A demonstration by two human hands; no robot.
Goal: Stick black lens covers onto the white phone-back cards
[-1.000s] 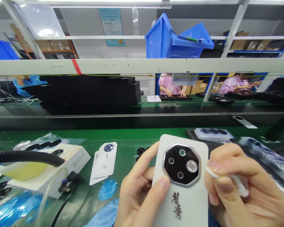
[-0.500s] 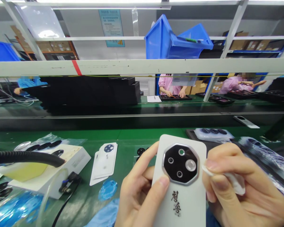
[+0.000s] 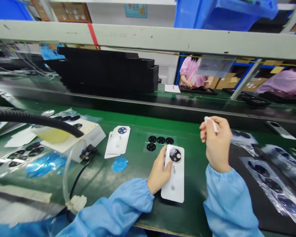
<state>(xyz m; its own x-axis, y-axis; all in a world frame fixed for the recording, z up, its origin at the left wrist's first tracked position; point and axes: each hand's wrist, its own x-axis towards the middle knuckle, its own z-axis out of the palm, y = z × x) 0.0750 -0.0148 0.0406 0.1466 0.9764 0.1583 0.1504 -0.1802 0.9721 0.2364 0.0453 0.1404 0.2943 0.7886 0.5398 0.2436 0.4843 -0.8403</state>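
At the far left of the green desk [image 3: 135,119], a black corrugated hose [image 3: 32,119] arcs over a white box unit [image 3: 75,140], with a clear tube [image 3: 67,177] dropping beside it and blue film pieces [image 3: 45,164] lying just to its left. Stacked black foam trays [image 3: 106,70] sit across the line behind them. Next come a stack of white phone back covers [image 3: 117,140], a round blue film [image 3: 119,164] just below it, and a sheet of black lens rings [image 3: 160,141]. The left hand [image 3: 159,172], in a blue sleeve, is partly closed and has hold of a single white phone back [image 3: 175,184] at its left edge. That phone back lies on the desk just below the lens rings, its long axis running away from the person, with an octagonal black camera module [image 3: 175,155] at the far end, just past the fingers [image 3: 162,161]. Beyond the line, a co-worker in pink [image 3: 191,70] bends over a dark tray [image 3: 197,89]. The right hand [image 3: 218,141], raised and well apart to the phone back's right, pinches a white wipe [image 3: 210,120] between thumb and fingers, so the left hand is the nearer. Further right lie bagged black lens parts [image 3: 268,177].
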